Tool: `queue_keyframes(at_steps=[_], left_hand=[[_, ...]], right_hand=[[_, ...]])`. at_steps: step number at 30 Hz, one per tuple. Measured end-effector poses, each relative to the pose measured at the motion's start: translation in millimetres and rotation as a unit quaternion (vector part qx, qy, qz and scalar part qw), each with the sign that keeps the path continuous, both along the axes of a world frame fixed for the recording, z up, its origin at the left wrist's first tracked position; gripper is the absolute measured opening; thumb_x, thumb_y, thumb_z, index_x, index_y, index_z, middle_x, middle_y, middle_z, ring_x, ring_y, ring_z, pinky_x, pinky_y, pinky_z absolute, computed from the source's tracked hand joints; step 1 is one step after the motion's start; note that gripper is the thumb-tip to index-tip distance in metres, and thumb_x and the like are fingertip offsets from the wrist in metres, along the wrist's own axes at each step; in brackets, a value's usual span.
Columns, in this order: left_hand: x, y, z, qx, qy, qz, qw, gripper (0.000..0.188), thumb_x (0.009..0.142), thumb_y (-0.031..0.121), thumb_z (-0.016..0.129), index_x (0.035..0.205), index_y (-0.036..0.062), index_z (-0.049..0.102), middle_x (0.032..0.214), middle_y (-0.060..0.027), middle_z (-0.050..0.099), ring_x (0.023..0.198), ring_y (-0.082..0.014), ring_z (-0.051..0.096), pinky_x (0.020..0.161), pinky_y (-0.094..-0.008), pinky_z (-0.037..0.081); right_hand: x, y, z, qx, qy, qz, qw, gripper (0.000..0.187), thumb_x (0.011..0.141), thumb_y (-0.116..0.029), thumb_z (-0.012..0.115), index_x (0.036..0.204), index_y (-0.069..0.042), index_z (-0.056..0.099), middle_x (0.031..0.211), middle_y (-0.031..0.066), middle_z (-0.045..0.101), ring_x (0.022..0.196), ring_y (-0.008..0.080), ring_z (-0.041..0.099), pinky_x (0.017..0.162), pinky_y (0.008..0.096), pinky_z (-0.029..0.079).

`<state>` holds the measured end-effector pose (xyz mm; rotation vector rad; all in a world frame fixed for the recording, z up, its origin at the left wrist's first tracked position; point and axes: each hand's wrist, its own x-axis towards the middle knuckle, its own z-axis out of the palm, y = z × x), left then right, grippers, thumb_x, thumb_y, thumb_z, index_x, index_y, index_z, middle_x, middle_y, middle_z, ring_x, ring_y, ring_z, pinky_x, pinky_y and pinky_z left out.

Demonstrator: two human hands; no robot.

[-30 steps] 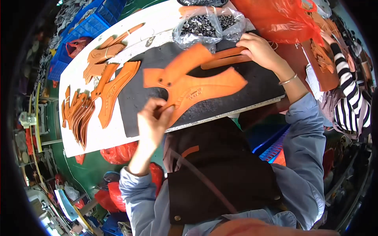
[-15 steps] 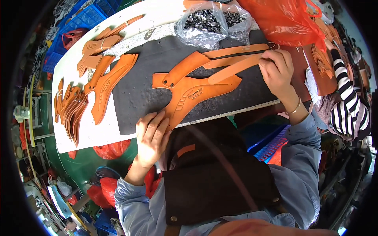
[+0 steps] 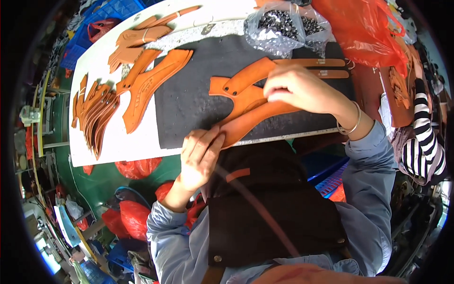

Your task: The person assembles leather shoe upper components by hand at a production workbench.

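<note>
An orange leather piece [image 3: 246, 103], branched and shaped like a holster, lies on the black mat [image 3: 184, 106]. Two dark snaps join a wide band to it. My left hand [image 3: 201, 151] grips its near lower end at the table edge. The piece's near side looks folded or raised, and its embossed marks are out of sight. Over its far right part, my right hand [image 3: 305, 90] has curled fingers pressed to the leather; what they pinch is hidden. Two tan leather straps [image 3: 333, 73] lie partly behind this hand. A second holster-shaped piece [image 3: 153, 85] rests to the left.
Stacked leather pieces [image 3: 97, 116] and bundled parts [image 3: 137, 38] sit on the white tabletop [image 3: 137, 146]. Clear bags [image 3: 276, 28] of dark snaps stand at the far side, beside a red plastic bag [image 3: 362, 31]. A person in striped sleeves [image 3: 421, 154] is at the right.
My right hand has moved left and down onto the leather piece. The strap it held is no longer distinguishable. The embossed side is now covered or turned; my left hand keeps its grip.
</note>
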<state>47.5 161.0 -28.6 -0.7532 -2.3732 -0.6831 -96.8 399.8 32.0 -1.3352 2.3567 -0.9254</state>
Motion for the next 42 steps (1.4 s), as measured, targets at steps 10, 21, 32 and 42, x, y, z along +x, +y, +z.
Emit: queue_keyframes(at_steps=[10,21,32,42], left_hand=[[4,-1,0,-0.037,-0.008,0.002,0.999,0.039,0.053,0.002,0.062,0.092,0.0008,0.063,0.091,-0.0080,0.057,0.082,-0.0237,0.054,0.070,-0.0343,0.042],[4,5,31,-0.040,-0.046,0.024,0.998,0.039,0.054,0.005,0.062,0.093,0.0064,0.065,0.096,-0.0066,0.057,0.085,-0.0240,0.052,0.068,-0.0341,0.042],[-4,16,57,0.137,-0.157,0.043,0.977,0.014,0.073,-0.002,0.065,0.087,-0.0008,0.060,0.081,-0.0109,0.062,0.067,-0.0212,0.061,0.060,-0.0292,0.049],[-14,24,67,0.340,-0.311,0.062,0.886,0.013,0.079,0.004,0.061,0.091,-0.0020,0.063,0.075,-0.0100,0.064,0.065,-0.0122,0.060,0.061,-0.0238,0.047]], right_hand=[[-119,62,1,0.153,0.399,-0.155,0.891,0.011,0.075,-0.008,0.059,0.086,-0.007,0.060,0.073,0.0126,0.060,0.073,0.0324,0.058,0.063,0.0415,0.047],[-133,71,-2,0.021,0.285,-0.311,0.906,0.005,0.081,-0.005,0.053,0.084,-0.002,0.051,0.072,0.0152,0.058,0.071,0.0328,0.058,0.063,0.0400,0.044],[-113,62,9,-0.222,-0.013,-0.258,0.940,0.007,0.087,-0.010,0.053,0.089,-0.003,0.055,0.075,-0.0030,0.055,0.069,0.0040,0.049,0.064,0.0196,0.040],[32,-12,34,-0.213,-0.088,-0.152,0.961,0.012,0.079,-0.006,0.063,0.076,-0.001,0.052,0.063,-0.0006,0.053,0.055,0.0032,0.046,0.051,0.0196,0.038]])
